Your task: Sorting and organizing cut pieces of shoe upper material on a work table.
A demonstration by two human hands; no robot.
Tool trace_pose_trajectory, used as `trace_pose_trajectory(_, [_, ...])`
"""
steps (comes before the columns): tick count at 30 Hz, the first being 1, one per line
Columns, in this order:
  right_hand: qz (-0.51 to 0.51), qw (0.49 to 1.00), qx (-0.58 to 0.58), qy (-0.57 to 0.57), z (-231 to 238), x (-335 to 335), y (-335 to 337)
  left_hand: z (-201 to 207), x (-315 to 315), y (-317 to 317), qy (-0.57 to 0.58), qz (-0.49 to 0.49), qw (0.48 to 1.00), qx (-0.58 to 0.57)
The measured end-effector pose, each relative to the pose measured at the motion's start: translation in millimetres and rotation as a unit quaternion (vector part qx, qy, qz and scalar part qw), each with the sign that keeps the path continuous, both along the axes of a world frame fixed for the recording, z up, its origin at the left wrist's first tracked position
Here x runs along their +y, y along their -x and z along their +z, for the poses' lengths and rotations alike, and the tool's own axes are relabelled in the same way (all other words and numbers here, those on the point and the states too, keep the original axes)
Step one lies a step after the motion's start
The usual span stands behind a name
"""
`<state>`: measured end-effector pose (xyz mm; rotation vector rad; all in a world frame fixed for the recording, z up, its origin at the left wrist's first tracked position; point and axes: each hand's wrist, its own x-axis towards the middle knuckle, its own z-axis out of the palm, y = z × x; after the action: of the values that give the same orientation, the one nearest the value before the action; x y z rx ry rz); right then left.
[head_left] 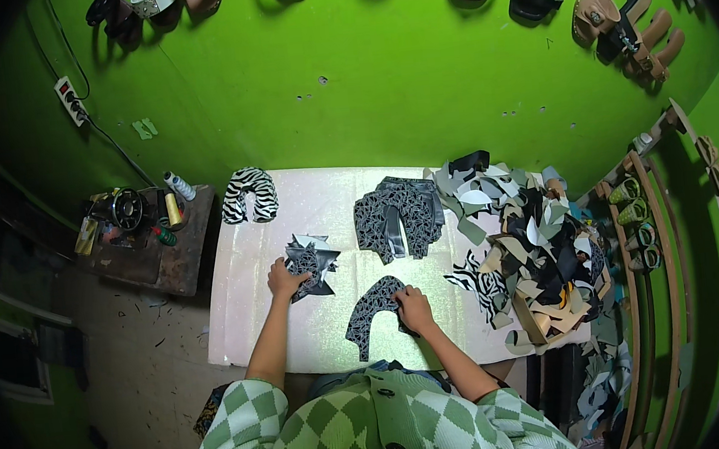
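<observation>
An arch-shaped dark grey patterned piece of shoe material point(372, 299) lies near the table's front edge, its opening facing me. My right hand point(415, 310) is closed on its right side, fingertips at the edge. To the left is a small pile of cut patterned pieces point(315, 258), dark with some shiny silver-black undersides and pointed corners. My left hand point(286, 279) grips the pile's left side, thumb across the top; its other fingers are partly hidden. Beyond the hands lies a stack of similar arch pieces point(374, 221). Zebra-striped arch pieces point(238, 188) sit at the far left corner.
Mixed offcuts point(541, 243) heap over the right of the white table point(248, 320). A sewing machine point(127, 209) and thread spools point(178, 186) occupy a small wooden table point(154, 268) at left. Sandals point(596, 0) hang on the green wall; a wooden rack point(653, 310) stands at right.
</observation>
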<state>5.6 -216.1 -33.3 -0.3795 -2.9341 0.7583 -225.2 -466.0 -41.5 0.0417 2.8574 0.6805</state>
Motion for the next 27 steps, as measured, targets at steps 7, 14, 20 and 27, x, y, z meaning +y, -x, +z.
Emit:
trace_pose_trajectory(7, [-0.029,0.999,0.031,0.007,-4,-10,0,-25,-13,46,-0.07,-0.065,0.969,-0.226])
trace_pose_trajectory(14, [-0.036,0.999,0.02,0.019,-1,-1,-3,-19,39,66,-0.227,-0.073,0.97,-0.054])
trace_pose_trajectory(20, [-0.023,0.998,0.044,0.038,-4,-1,-3,18,118,129,-0.488,0.013,0.867,-0.095])
trace_pose_trajectory(27, [-0.002,0.998,0.021,0.063,-3,-3,2,0,149,172,-0.448,-0.002,0.876,-0.176])
